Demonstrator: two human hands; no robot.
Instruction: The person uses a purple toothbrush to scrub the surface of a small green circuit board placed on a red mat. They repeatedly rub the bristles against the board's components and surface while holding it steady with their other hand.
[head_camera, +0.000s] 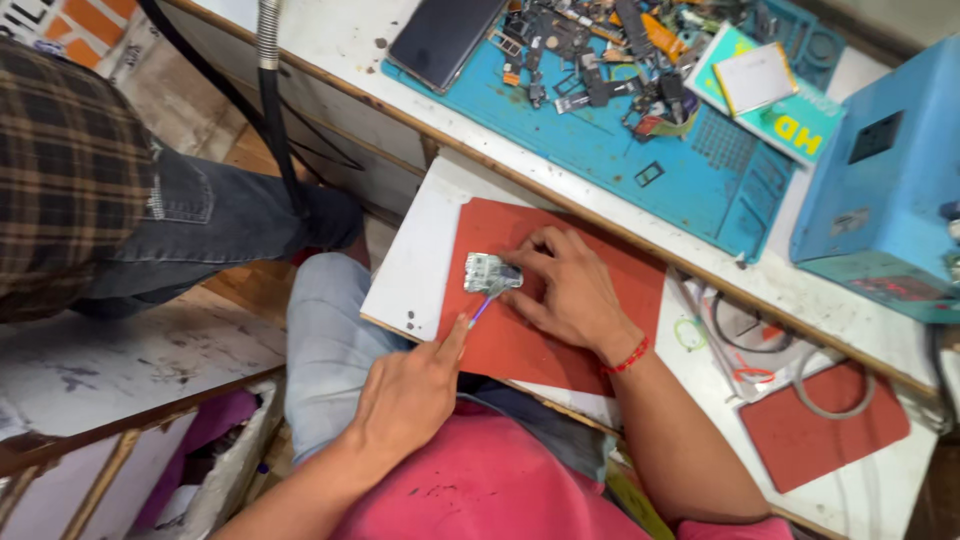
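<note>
Near the middle of our view, on a red rubbery work mat (560, 300) laid over a white pull-out board (415, 265), lies a small greenish circuit board (490, 272). Our right hand (570, 290) presses down on the board's three o'clock edge, fingers curled to pin it flat. Our left hand (405, 395), at seven o'clock from the board, pinches a thin tool with a purple handle (480, 310) whose tip meets the board's lower edge. To do this well, we judge, the pinning fingers should stay off the spot being worked, and the tool should move in light, short strokes so the small board does not skid on the mat. At one o'clock, a white tabletop (330, 45) carries a blue repair mat (620, 150) strewn with small dark phone parts (600, 60), a dark smartphone (445, 35) and a blue boxy machine (880, 180). Another person in a plaid shirt and jeans (120, 190) sits at nine o'clock.
</note>
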